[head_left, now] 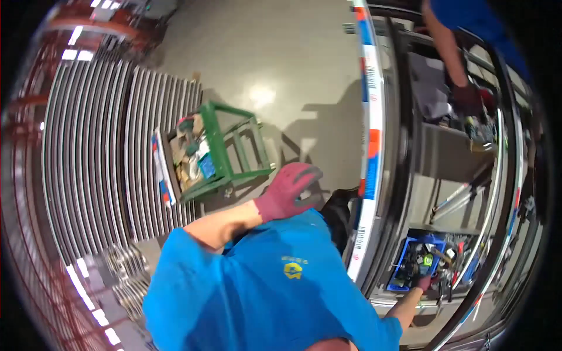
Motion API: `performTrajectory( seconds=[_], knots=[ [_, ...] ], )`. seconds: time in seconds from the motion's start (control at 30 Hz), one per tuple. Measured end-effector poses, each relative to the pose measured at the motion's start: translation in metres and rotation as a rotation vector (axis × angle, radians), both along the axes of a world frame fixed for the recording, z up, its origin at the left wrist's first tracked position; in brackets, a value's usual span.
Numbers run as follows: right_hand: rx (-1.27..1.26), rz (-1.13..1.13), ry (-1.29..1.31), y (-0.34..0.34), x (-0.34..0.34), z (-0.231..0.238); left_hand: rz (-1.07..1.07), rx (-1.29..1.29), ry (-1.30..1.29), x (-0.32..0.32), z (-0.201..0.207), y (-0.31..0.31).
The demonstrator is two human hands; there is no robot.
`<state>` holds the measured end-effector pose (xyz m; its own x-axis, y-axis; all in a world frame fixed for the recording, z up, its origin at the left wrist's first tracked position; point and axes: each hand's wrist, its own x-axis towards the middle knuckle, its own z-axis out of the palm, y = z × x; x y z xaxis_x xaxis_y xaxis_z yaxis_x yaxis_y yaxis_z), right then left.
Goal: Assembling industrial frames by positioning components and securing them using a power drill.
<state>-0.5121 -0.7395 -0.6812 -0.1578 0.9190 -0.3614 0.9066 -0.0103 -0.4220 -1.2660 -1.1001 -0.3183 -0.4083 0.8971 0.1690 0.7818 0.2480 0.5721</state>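
My left hand (285,192), in a maroon glove with grey fingertips, hangs in front of my blue shirt. Its fingers are loosely bent and apart, with nothing between them. To the right, my right hand (424,282), gloved alike, reaches over the near edge of a blue bin (400,264). Dark small parts fill the bin, and a round yellow-green item (428,260) lies just beyond my fingers. Those fingers blend into the dark contents, so any grip is hidden. A hammer-like tool (443,255) lies beside the bin's right side.
Between me and the bin runs a long rail (371,146) wrapped in white, blue and orange film. A green metal cart (218,143) holding gloves and scraps stands left, before stacked metal bars (88,152). At upper right, a co-worker's gloved hand (468,100) reaches into another tray.
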Motion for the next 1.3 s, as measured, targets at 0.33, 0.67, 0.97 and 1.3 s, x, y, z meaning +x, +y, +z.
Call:
performTrajectory(
  seconds=[0.33, 0.67, 0.97, 1.3],
  knots=[
    [-0.138, -0.320, 0.539, -0.129, -0.260, 0.203, 0.534, -0.413, 0.020, -0.118, -0.141, -0.308],
    [0.309, 0.028, 0.681, -0.427, -0.517, 0.363, 1.300, -0.794, 0.374, -0.247, -0.153, -0.649],
    [-0.209, 0.674, 0.128, -0.550, -0.566, 0.187, 0.780, -1.447, 0.371, -0.273, -0.187, -0.729],
    [-0.694, 0.162, -0.020, -0.574, -0.440, -0.022, 0.671, -1.550, 0.556, -0.302, -0.247, -0.756]
  ],
)
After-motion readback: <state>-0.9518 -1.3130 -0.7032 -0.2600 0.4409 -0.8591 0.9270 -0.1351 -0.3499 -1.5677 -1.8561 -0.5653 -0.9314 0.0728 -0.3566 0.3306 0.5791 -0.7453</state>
